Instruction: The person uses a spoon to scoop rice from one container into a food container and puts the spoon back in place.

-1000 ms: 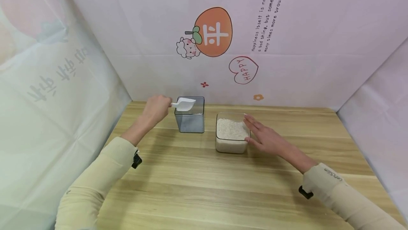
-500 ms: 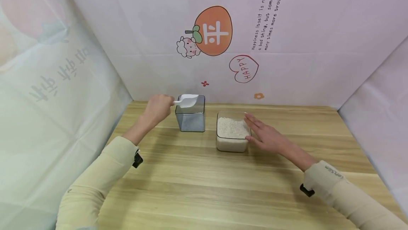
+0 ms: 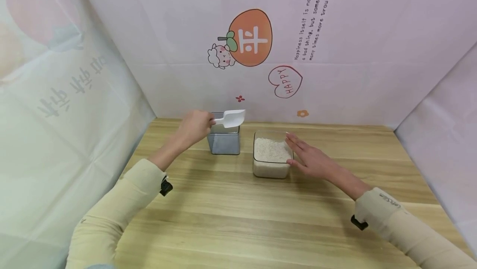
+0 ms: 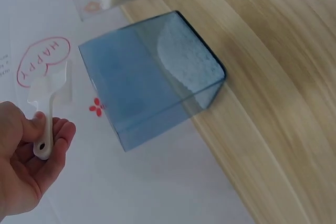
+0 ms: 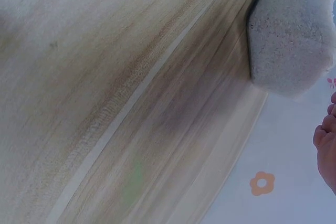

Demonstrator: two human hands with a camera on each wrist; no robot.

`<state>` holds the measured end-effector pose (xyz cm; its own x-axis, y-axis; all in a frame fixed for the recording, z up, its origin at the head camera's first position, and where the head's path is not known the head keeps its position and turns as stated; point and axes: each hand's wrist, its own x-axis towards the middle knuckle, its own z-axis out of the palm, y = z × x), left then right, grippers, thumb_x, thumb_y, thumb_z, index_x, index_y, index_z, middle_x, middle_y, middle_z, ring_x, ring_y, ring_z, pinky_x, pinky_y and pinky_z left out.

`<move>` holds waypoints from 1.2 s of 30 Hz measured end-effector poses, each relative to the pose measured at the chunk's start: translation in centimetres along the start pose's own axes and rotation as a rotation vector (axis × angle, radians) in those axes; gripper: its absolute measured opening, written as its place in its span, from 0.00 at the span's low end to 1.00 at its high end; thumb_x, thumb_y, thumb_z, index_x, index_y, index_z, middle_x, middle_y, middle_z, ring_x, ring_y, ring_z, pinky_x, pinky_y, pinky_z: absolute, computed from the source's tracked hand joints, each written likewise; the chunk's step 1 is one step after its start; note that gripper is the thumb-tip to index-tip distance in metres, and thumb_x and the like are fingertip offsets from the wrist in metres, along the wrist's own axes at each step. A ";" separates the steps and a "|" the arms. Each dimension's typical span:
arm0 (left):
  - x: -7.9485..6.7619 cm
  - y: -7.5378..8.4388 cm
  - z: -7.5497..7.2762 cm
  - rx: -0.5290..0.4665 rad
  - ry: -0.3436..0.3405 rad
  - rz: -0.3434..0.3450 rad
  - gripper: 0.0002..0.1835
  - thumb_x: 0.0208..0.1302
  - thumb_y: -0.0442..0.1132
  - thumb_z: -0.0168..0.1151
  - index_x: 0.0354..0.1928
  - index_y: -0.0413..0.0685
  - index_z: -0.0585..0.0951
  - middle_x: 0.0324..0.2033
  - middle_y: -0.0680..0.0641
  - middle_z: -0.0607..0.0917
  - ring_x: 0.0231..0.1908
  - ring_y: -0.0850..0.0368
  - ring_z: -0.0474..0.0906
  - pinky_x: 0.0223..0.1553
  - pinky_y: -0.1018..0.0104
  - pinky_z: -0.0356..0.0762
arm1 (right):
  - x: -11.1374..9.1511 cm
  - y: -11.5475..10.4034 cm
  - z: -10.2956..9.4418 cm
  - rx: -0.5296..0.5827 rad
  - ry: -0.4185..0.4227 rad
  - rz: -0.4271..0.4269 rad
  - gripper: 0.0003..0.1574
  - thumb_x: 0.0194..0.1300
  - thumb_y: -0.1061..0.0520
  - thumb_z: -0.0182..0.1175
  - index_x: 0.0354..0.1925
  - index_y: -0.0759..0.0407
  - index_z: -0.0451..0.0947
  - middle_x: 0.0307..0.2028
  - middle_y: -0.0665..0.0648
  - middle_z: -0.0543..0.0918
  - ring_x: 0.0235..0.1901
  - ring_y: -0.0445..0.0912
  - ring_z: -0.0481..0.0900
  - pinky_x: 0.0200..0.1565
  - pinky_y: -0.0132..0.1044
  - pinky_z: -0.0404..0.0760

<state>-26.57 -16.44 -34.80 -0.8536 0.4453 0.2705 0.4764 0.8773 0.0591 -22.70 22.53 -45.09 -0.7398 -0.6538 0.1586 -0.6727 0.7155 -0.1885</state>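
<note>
My left hand [image 3: 195, 127] grips a white scoop [image 3: 234, 118] by its handle, above the rim of a blue-tinted clear container [image 3: 225, 142]. In the left wrist view the thumb and curled fingers pinch the scoop's handle [image 4: 44, 145], and some white grains [image 4: 186, 56] lie in the bottom of the blue container. To the right stands a clear square container [image 3: 271, 171], largely filled with white grains that look like rice [image 3: 270, 150]. My right hand [image 3: 313, 161] rests on that container's right side with straight fingers. Only a part of this hand [image 5: 328, 145] shows in the right wrist view.
Both containers stand near the back of a wooden table [image 3: 261, 223]. Behind them rises a white printed cloth backdrop [image 3: 346, 91], with a cloth side wall [image 3: 74, 128] on the left and another [image 3: 443, 128] on the right.
My left hand has carried the scoop to the right, from over the blue container toward its right rim. The right hand and both containers have stayed in place.
</note>
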 end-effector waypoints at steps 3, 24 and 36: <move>0.1 1.3 -0.1 0.012 -0.028 0.013 0.09 0.68 0.37 0.64 0.31 0.43 0.87 0.23 0.48 0.86 0.20 0.58 0.72 0.23 0.67 0.71 | -0.1 -0.1 0.0 0.007 0.010 -0.007 0.45 0.76 0.43 0.52 0.76 0.67 0.50 0.77 0.68 0.52 0.75 0.62 0.57 0.65 0.57 0.70; 1.8 8.5 2.5 0.185 -0.087 0.207 0.05 0.65 0.34 0.64 0.36 0.48 0.89 0.27 0.50 0.88 0.19 0.58 0.72 0.17 0.65 0.72 | -0.8 0.2 0.6 0.011 0.017 0.010 0.45 0.75 0.44 0.53 0.76 0.68 0.52 0.77 0.67 0.53 0.74 0.62 0.58 0.64 0.57 0.71; 3.0 11.2 3.5 0.437 0.012 0.330 0.10 0.67 0.36 0.64 0.27 0.55 0.86 0.20 0.56 0.83 0.18 0.62 0.61 0.17 0.69 0.66 | -0.1 0.1 0.2 -0.001 0.030 -0.003 0.45 0.74 0.44 0.54 0.75 0.67 0.53 0.77 0.66 0.53 0.75 0.60 0.56 0.65 0.57 0.71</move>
<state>-24.50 -4.70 -36.65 -0.6696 0.7099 0.2183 0.5844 0.6850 -0.4350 -22.70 22.59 -45.31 -0.7380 -0.6481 0.1877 -0.6746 0.7141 -0.1870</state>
